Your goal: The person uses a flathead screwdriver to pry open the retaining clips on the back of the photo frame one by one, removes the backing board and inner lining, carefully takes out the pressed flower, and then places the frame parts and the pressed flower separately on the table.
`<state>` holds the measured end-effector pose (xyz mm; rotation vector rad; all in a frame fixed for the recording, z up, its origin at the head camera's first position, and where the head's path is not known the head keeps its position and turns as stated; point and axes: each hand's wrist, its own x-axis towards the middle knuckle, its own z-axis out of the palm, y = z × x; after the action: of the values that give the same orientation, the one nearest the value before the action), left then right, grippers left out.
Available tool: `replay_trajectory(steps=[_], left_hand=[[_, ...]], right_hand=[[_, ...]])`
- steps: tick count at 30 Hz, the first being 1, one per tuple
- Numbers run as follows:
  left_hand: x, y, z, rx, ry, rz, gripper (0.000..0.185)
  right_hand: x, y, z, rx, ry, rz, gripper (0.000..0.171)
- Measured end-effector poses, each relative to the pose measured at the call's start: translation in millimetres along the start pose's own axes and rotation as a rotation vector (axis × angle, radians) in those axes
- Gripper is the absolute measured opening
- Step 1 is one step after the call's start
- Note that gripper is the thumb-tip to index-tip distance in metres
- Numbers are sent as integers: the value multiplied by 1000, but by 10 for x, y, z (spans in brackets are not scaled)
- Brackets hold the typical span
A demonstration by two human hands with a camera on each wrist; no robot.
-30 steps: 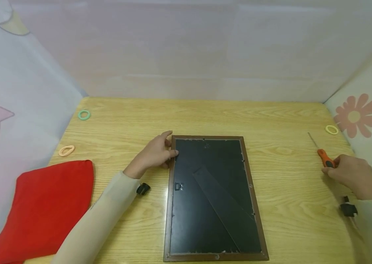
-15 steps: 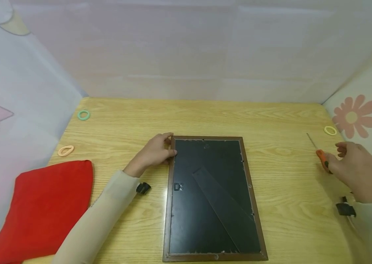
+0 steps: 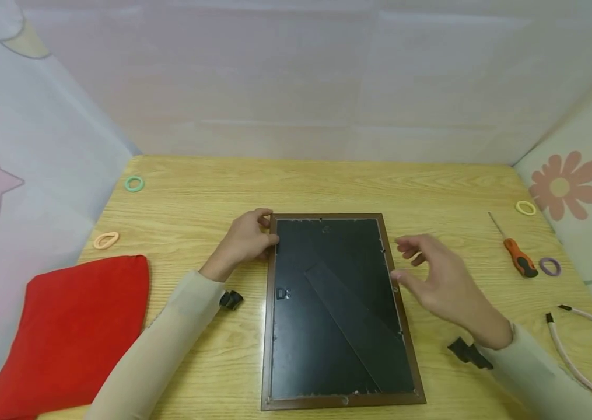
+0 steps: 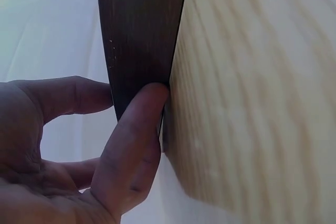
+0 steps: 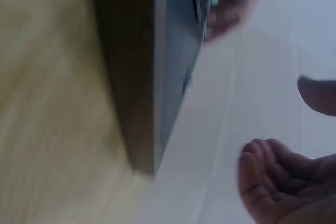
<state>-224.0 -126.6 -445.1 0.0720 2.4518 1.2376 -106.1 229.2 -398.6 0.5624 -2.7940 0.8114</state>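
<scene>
A picture frame (image 3: 327, 309) lies back side up on the table, with a brown rim, a black backing board and a folded stand flap. My left hand (image 3: 245, 238) grips its left edge near the far corner; in the left wrist view the thumb and a finger (image 4: 139, 140) are on the brown side of the rim. My right hand (image 3: 445, 286) is beside the right edge, thumb and fingers apart and nothing between them. In the right wrist view, that hand (image 5: 294, 182) is a little away from the frame's side (image 5: 134, 93).
An orange and black screwdriver (image 3: 519, 256) lies at right, near a purple ring (image 3: 550, 266), a yellow ring (image 3: 525, 207) and a white headband (image 3: 571, 364). Left are a red cloth (image 3: 83, 332), an orange ring (image 3: 105, 240) and a green ring (image 3: 134, 184). Fabric walls (image 3: 285, 76) surround the table.
My right hand has let go of the screwdriver, leaving it on the table, and has moved left to the frame's right edge. The purple ring and headband now show. My left hand stays put.
</scene>
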Motion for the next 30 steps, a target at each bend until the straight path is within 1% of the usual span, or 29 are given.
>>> replay_trajectory(steps=[3,4,5,7,9,11,16,19,22,26,30], left_hand=[[-1,1,-5,-6,2,-1,76],[-2,-1,-7,-7,6,-5,76],[-4,-4,-10,-6,7,-7,76],[-4,-10,-11,-5,13,-17,75],[-4,-13,-9,1,12,-22,75],[-2,-8,-4,5,4,-17,75],[-12,15,-7,3,4,-18,74],[-16,21,-14,3,8,-11,74],[-16,24,-22,9,9,4,74],[-14,26,-24,9,10,3,74],[-13,33,-16,-5,4,-12,75]], right_hand=[[-72,-250,179,-24,-213,8,64],[-95,-313,230,-25,-269,9,67],[-114,-365,280,-26,-311,3,70],[-150,-433,376,-31,-353,-15,74],[-181,-466,460,-38,-366,-32,79],[-211,-475,530,-53,-368,-29,87],[-296,-465,662,-134,-383,-27,105],[-349,-457,695,-204,-368,-60,108],[-375,-453,707,-247,-338,-83,105],[-341,-460,713,-202,-312,-70,98],[-278,-459,694,-85,-328,-5,93]])
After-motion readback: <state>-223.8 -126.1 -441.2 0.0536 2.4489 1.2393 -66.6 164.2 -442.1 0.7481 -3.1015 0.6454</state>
